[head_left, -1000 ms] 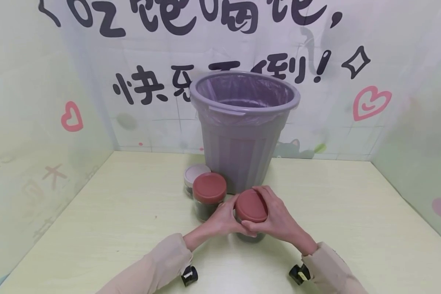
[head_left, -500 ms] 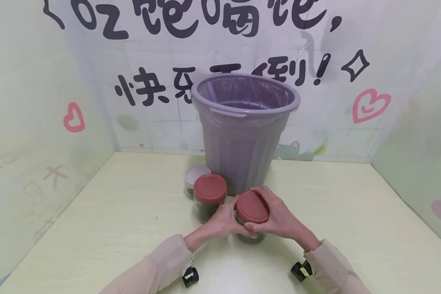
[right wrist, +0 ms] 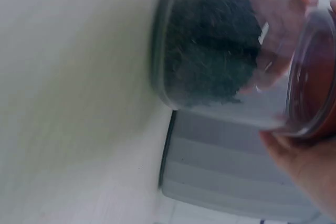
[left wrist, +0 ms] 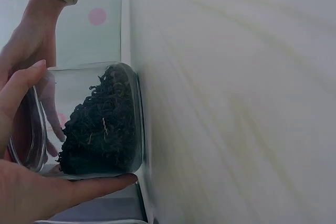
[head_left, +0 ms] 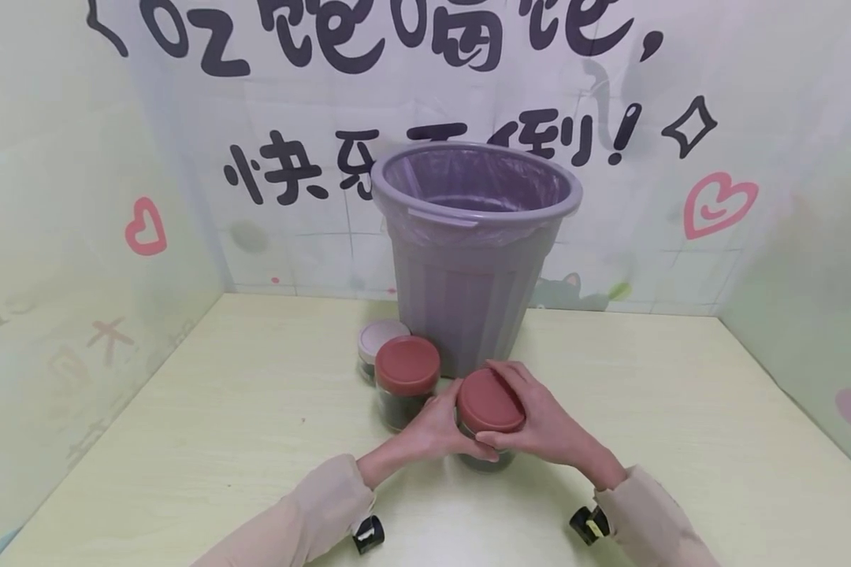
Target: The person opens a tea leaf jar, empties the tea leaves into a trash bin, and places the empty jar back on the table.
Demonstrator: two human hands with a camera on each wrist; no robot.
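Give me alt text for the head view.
A left hand and right hand hold a red-lidded jar, the left at its clear body, the right at its lid. Behind it stands a lined purple-grey bin; a second red-lidded jar and a pale-lidded jar sit at the bin's front left.
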